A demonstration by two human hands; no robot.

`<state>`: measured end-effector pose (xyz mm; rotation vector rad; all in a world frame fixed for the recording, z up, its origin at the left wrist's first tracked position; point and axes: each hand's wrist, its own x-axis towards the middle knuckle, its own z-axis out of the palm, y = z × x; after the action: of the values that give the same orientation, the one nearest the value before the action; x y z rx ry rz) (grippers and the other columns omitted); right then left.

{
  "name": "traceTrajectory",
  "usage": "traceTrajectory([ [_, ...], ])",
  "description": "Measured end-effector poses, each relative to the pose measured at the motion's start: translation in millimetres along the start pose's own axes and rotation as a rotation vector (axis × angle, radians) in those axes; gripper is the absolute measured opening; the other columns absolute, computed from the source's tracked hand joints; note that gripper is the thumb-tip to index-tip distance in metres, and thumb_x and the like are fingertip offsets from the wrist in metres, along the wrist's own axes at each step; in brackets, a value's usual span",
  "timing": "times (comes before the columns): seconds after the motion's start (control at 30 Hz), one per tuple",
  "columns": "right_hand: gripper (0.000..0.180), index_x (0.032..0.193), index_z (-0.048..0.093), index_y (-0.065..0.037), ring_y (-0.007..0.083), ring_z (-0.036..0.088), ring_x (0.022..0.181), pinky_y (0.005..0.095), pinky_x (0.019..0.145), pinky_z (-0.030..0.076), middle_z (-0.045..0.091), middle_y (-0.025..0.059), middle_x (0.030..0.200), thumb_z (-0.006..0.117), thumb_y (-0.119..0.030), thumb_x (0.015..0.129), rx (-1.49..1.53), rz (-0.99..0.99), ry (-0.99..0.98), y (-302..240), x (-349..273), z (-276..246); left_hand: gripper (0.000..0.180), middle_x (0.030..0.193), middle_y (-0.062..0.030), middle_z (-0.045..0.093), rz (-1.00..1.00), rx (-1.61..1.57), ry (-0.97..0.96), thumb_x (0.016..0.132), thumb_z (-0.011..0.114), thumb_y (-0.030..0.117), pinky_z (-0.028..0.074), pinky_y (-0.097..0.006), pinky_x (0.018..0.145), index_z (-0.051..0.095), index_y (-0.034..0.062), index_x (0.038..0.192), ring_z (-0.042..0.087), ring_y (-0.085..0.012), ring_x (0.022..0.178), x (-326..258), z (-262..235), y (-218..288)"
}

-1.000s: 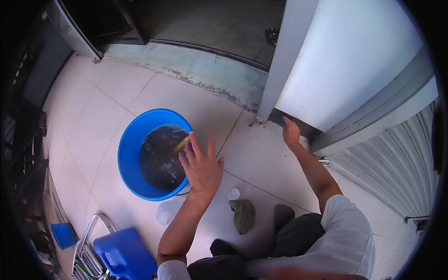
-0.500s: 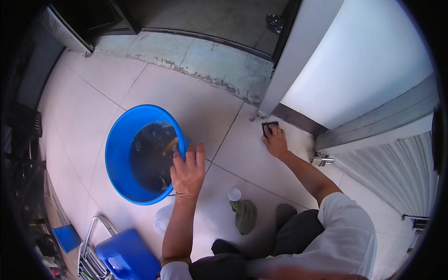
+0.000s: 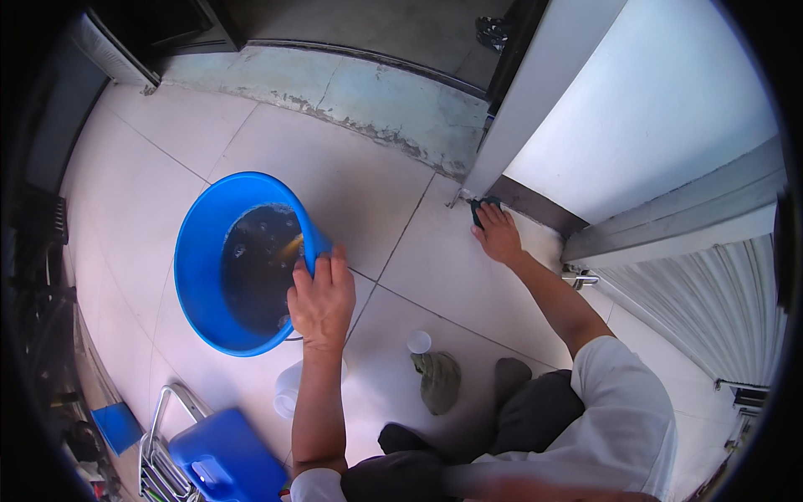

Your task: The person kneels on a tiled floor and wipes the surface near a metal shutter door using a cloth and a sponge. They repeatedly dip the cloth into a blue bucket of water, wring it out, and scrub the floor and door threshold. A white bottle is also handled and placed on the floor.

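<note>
A blue bucket [image 3: 194, 276] holding murky brown, foamy water stands on the floor at left centre. My left hand [image 3: 322, 297] grips its right rim, fingers hooked over the edge. Something yellowish shows blurred in the water [image 3: 255, 268]. To the right, my right hand [image 3: 499, 238] holds a dark green scouring pad [image 3: 475, 209] down on the floor tile, against the foot of the grey door post [image 3: 510, 117]. My fingers cover part of the pad.
Near my knees lie a wrung olive cloth [image 3: 438, 382], a small white cap [image 3: 419, 341] and a translucent white container [image 3: 288, 389]. A blue jug [image 3: 226, 456] and a metal folding frame [image 3: 163, 448] are at lower left. A concrete sill [image 3: 335, 92] crosses the far side; a ribbed panel [image 3: 703, 301] stands at right.
My right hand has pushed the scouring pad a little farther away, up to the post's foot. My left hand has closed on the bucket rim, and both sit slightly farther left in view.
</note>
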<state>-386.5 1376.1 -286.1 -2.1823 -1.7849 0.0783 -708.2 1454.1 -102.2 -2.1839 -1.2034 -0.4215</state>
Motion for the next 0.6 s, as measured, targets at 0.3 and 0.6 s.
traceTrajectory([
  [0.3,0.054,0.124,0.048,-0.001,0.0298,0.036,0.126,0.0456,0.104,0.025,0.043,0.0141,0.133,0.045,-0.042,0.089,-0.101,-0.033,-0.070,-19.0,5.4,3.6,0.032,0.084,0.0001,0.060,-0.028,-0.039,-0.009,0.071,0.066,0.020,0.049,-0.031,0.054,0.062,0.0164,0.103,0.059,-0.0230,0.083,2.1,-1.7,2.5],
  [0.6,0.048,0.126,0.046,-0.003,0.0292,0.037,0.126,0.0464,0.102,0.028,0.042,0.0131,0.135,0.046,-0.031,0.087,-0.206,-0.114,-0.143,-24.7,7.4,12.9,0.031,0.085,0.0006,0.059,-0.035,-0.053,-0.026,0.071,0.066,0.020,0.047,-0.030,0.054,0.063,0.0165,0.101,0.058,-0.0234,0.085,1.9,-2.5,3.4],
])
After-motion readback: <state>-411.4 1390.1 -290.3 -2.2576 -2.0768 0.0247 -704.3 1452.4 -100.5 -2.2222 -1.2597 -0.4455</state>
